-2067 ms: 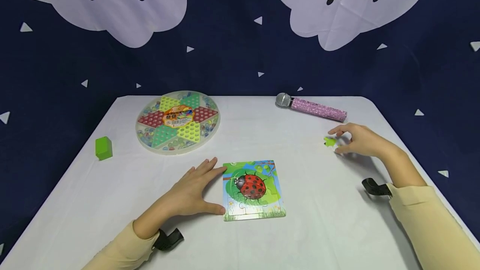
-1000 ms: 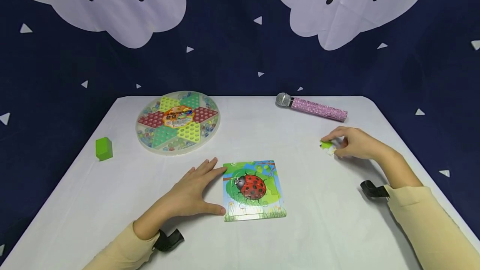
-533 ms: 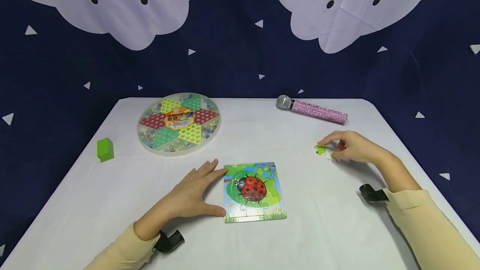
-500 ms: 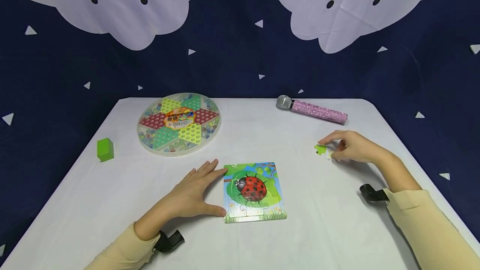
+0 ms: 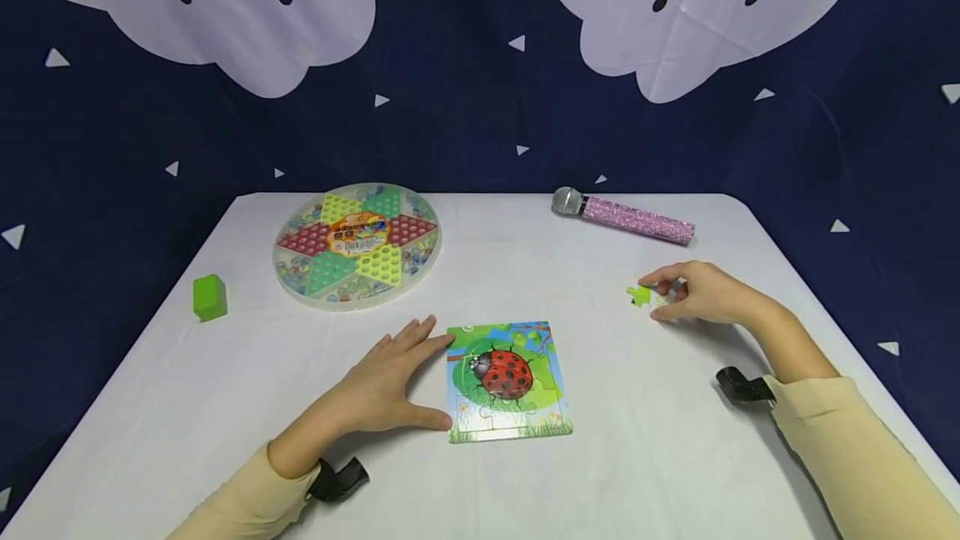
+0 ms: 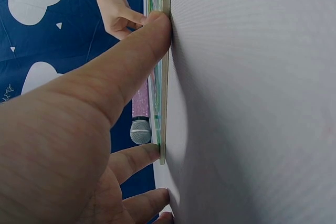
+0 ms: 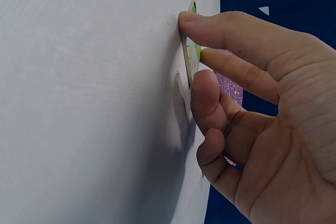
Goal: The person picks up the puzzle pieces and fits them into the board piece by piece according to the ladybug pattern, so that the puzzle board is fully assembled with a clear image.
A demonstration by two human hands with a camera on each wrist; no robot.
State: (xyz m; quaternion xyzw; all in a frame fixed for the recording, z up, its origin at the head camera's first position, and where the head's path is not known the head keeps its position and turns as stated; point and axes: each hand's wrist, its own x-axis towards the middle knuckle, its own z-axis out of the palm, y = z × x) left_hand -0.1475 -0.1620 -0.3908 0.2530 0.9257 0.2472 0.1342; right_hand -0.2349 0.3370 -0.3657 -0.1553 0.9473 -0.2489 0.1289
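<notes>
A square ladybug jigsaw puzzle point(image 5: 504, 377) lies flat on the white table in the head view. My left hand point(image 5: 375, 386) rests at its left side with spread, fairly straight fingers. In the left wrist view the thumb point(image 6: 134, 51) touches the puzzle's edge point(image 6: 164, 98), and another fingertip meets it farther along. Off to the right, my right hand point(image 5: 712, 292) pinches a small green and white puzzle piece point(image 5: 641, 297). The right wrist view shows this piece point(image 7: 192, 51) between thumb and a finger, tilted just above or against the cloth; contact is unclear.
A pink glittery microphone point(image 5: 637, 218) lies behind the right hand. A round Chinese checkers board point(image 5: 358, 248) with marbles sits at the back left, and a green block point(image 5: 209, 297) stands near the left edge. A dark blue cloth point(image 5: 465, 132) hangs behind.
My right hand has closed its fingers on the puzzle piece and shifted it a little left and nearer to me. The left hand and the ladybug puzzle have stayed put.
</notes>
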